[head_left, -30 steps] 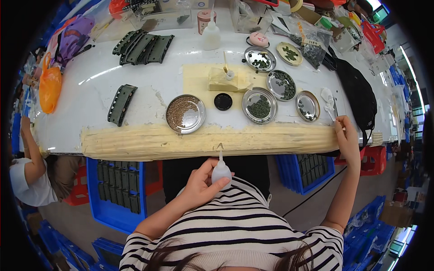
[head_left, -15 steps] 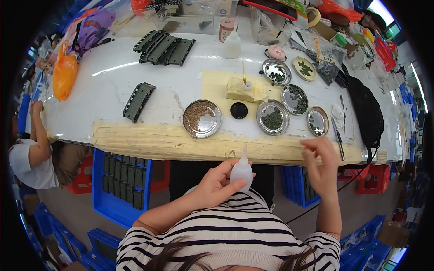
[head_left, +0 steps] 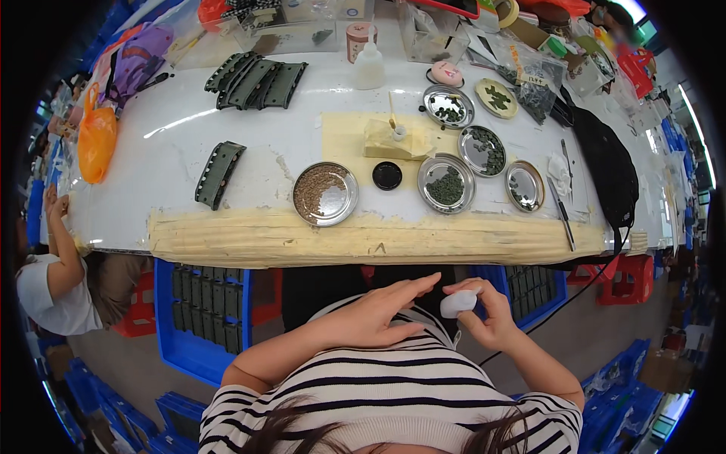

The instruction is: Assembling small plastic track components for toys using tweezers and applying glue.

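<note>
A small white squeeze bottle (head_left: 458,304) is pinched in my right hand (head_left: 491,314), low in front of my body. Its pointed nozzle does not show from here. Just left of it, my left hand (head_left: 378,314) is open, fingers stretched out, holding nothing. Both hands are on my side of the table's taped front edge (head_left: 363,240). Closest on the tabletop are a round metal dish of tan granules (head_left: 324,195), a small black disc (head_left: 387,175) and a metal dish of dark green bits (head_left: 446,185).
More dishes (head_left: 482,150) stand at the right, beside a pen-like tool (head_left: 562,216) and a black bag (head_left: 605,163). Dark green curved parts (head_left: 257,82) lie at the left, with one apart (head_left: 219,175). Below are blue trays (head_left: 200,310). A person (head_left: 68,280) sits far left.
The squeeze bottle has passed from my left hand to my right and tipped over. My right hand came down from the table edge; my left hand opened. The view shifted slightly.
</note>
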Demonstrator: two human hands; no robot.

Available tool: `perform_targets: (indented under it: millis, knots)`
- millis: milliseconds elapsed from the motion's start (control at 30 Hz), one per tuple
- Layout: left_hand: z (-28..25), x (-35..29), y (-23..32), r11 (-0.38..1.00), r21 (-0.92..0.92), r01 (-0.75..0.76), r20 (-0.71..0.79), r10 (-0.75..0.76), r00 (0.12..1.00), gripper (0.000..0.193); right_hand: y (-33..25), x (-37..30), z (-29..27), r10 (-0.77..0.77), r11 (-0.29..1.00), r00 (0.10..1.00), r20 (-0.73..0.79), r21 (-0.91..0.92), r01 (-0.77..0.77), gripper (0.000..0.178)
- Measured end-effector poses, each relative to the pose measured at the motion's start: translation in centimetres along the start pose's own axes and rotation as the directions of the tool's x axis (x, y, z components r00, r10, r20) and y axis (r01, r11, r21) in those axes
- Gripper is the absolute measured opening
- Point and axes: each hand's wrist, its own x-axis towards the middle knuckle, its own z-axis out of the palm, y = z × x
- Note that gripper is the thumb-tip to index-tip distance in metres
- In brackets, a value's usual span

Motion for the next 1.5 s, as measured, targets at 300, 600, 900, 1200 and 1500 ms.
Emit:
perform_targets:
  millis: [300, 600, 900, 1200, 1500]
  knots:
    - [0.5, 0.6, -3.6, 0.974, -0.070, 0.217, 0.178, -0.202, 0.963, 0.050, 14.9, -4.7, -4.4, 0.397, 0.883, 0.901, -0.175, -0.195, -0.427, 0.034]
    - [0.7, 0.4, -4.4, 0.972, -0.061, 0.226, 0.145, -0.215, 0.966, 0.049, 30.2, -2.3, -7.3, 0.857, 0.453, 0.514, 0.048, -0.546, -0.705, 0.045]
    - [0.8, 0.2, -4.7, 0.970, -0.063, 0.236, 0.151, -0.224, 0.963, 0.054, 33.7, -5.8, -5.4, 0.683, 0.390, 0.677, -0.275, -0.647, -0.656, 0.066]
    - [0.6, 0.2, -4.5, 0.965, -0.089, 0.247, 0.155, -0.231, 0.960, 0.050, 34.0, -6.8, -5.8, 0.579, 0.627, 0.779, -0.241, -0.480, -0.614, 0.062]
    - [0.7, 0.0, -4.8, 0.965, -0.097, 0.246, 0.148, -0.230, 0.962, 0.050, 33.4, -6.5, -4.7, 0.528, 0.648, 0.806, -0.269, -0.485, -0.587, 0.057]
